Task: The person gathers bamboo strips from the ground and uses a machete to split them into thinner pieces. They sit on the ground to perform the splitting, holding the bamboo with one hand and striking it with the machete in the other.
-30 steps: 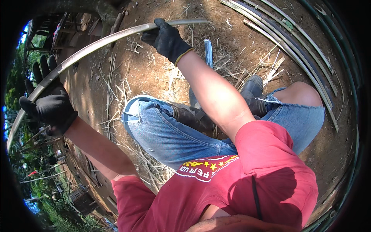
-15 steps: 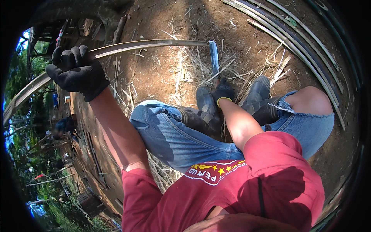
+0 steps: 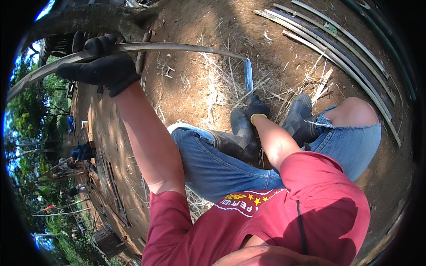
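My left hand [image 3: 108,73], in a black glove, is raised at the upper left with a long, curved bamboo strip [image 3: 177,45] between its fingers and palm. One finger sticks up off the strip. The strip runs past the hand to the left rim, and its right end meets the tip of a machete blade [image 3: 248,75]. My right hand [image 3: 257,107], gloved in black with a yellow cuff, is closed around the machete's handle low between my boots [image 3: 242,124]. The blade points away from me. Most of the handle is hidden by the glove.
Several long split strips [image 3: 328,51] lie on the dirt at the upper right. Thin shavings [image 3: 217,88] litter the ground around the blade. A thick log [image 3: 88,20] lies at the upper left. Other people [image 3: 82,153] are far off at the left.
My left hand has shifted slightly right along with my arm, and its fingers have straightened somewhat on the strip. The strip's right end and the machete sit a little lower in view.
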Motion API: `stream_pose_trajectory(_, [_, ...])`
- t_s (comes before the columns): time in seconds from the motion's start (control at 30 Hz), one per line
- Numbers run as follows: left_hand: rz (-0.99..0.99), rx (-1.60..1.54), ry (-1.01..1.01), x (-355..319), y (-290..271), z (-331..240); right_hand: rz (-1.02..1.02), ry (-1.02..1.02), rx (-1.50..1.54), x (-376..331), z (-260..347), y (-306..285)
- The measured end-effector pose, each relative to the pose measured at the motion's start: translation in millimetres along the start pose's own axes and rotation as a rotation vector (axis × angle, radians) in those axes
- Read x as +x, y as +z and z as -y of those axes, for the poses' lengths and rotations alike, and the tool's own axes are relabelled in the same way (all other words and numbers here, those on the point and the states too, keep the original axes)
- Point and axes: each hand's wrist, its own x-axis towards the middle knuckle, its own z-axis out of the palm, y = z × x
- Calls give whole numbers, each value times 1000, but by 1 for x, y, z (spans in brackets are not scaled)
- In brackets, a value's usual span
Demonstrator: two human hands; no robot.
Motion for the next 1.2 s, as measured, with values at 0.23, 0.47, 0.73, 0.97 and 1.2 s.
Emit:
stream_pose_trajectory(0.23, [23, -72, -22, -17, 15, 10, -168, 157, 30, 64, -41, 41])
stream_pose_trajectory(0.47, [-1, -336, -164, 4, -30, 24, 326, -79, 1352, 50, -31, -19])
stream_pose_trajectory(0.73, [-125, -360, 58, 19, -33, 26, 294, -101, 1747, 0, 14, -45])
stream_pose_trajectory(0.97, [-251, -324, 166, 24, -47, 17, 252, -69, 1407, -24, -9, -39])
stream_pose_trajectory(1.2, [-66, -300, 51, 12, -54, 24, -274, -160, 1491, -25, -61, -67])
